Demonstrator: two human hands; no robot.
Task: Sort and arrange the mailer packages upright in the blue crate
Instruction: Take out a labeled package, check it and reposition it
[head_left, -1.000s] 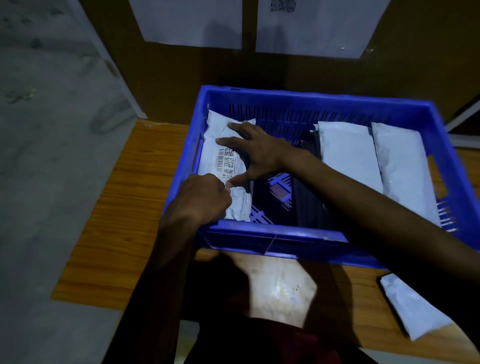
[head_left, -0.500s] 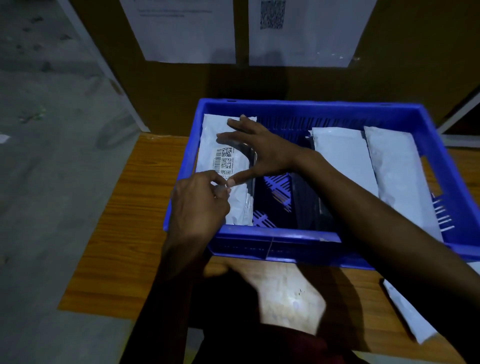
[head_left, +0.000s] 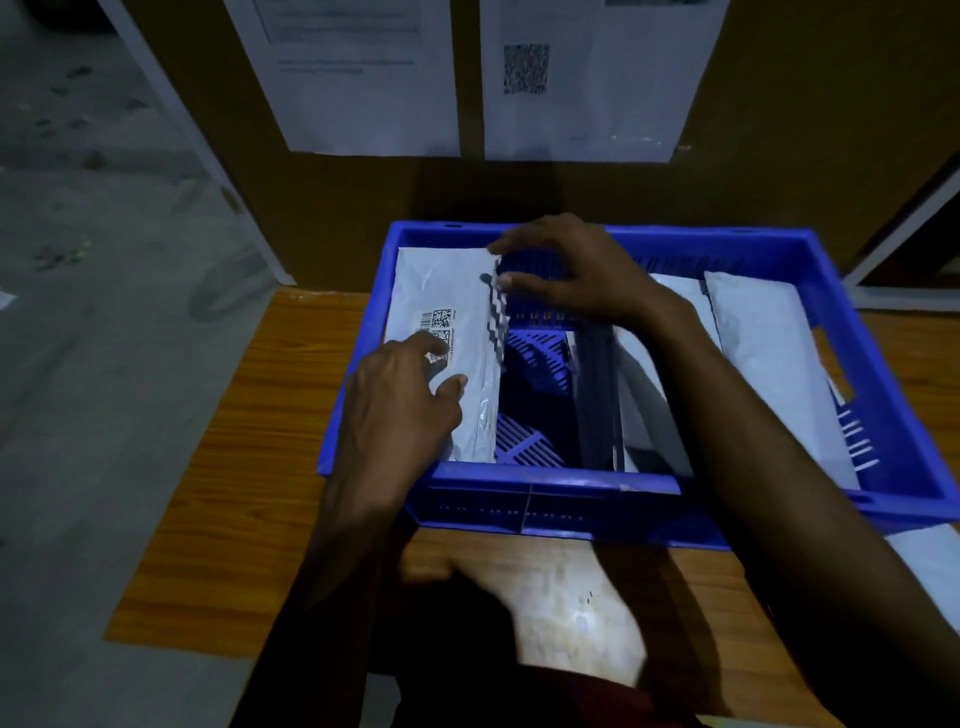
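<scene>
I see the crate (head_left: 571, 499) as solid blue. The white mailer (head_left: 441, 291) at its left side carries black barcodes and has a black-and-white zigzag strip (head_left: 497, 322) along its edge. The middle mailers (head_left: 597, 405) in the crate look black or dark grey, though the dim light makes that hard to call, and the right-hand mailers (head_left: 769, 353) are white. The table (head_left: 260, 415) under the crate is orange-brown wood grain, and the sheets (head_left: 363, 104) behind the crate are white.

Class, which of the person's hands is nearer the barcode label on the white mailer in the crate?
Left. The left hand rests its fingertips on the barcode label; the right hand touches the white mailer at its far right edge, away from the label.
</scene>
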